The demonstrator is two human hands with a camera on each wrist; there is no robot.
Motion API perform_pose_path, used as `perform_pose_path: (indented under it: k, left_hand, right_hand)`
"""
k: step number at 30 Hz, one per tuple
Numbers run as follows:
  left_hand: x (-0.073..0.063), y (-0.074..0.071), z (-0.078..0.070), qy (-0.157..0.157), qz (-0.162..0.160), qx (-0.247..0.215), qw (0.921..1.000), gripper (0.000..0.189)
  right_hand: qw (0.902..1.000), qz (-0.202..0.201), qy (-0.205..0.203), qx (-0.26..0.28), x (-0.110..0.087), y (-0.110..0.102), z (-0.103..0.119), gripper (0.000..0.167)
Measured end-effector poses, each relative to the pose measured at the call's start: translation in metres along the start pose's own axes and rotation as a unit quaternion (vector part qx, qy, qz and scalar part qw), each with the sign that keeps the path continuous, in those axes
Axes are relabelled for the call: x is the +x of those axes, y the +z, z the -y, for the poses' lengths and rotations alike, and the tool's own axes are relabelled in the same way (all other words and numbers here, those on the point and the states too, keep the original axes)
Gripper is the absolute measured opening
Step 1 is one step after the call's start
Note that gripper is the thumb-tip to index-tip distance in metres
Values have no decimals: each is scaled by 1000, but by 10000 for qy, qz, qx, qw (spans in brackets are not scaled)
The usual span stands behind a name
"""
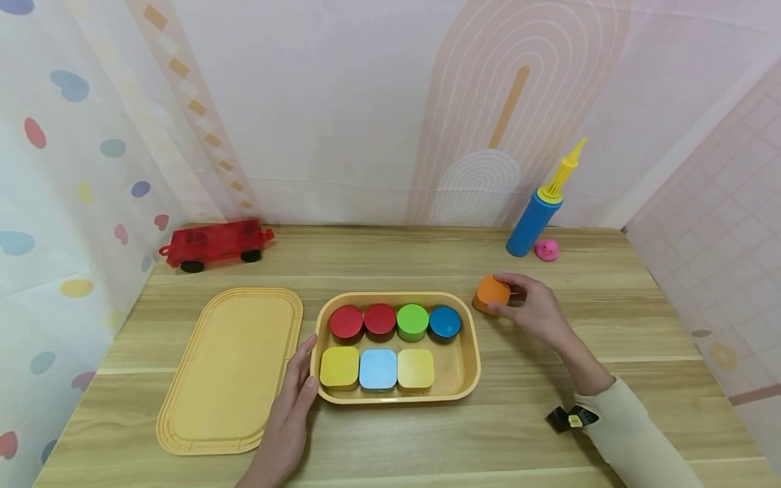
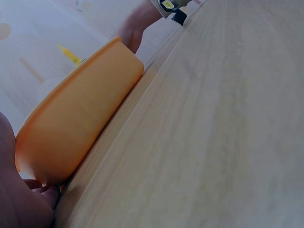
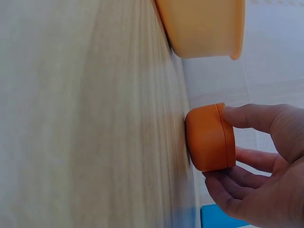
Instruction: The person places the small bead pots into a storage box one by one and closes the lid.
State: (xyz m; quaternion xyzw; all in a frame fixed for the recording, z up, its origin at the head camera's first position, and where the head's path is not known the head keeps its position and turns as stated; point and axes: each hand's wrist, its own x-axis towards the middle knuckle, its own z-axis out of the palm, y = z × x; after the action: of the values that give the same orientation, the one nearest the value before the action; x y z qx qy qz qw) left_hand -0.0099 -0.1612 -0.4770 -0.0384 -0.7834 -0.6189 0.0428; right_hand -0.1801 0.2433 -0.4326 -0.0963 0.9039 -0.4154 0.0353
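My right hand pinches a small orange rounded-square tub between thumb and fingers, to the right of the yellow tray. In the right wrist view, a lid seam runs round the orange tub, which stands close on the wood. At the tray's left end, my left hand rests its fingers and thumb against the outer wall of the tray. Inside, a back row holds two red, one green and one blue round tub. Two yellow square tubs and a light blue one form the front row.
Left of the tray lies a flat yellow lid, partly behind my left hand. A red toy wagon stands at the back left. At the back right are a blue hand pump with a yellow nozzle and a pink toy duck.
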Motion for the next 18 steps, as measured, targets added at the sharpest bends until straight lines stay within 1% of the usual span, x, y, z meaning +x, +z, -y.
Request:
perform_pose_path:
  k: [10, 18]
  left_hand:
    - [0, 0, 0, 8, 11, -40, 10000, 54]
    - [0, 0, 0, -31, 29, -37, 10000, 54]
  right_hand:
    - [9998, -37, 32, 194, -4, -4, 1, 60]
    - [9990, -228, 34, 391, -12, -8, 6, 58]
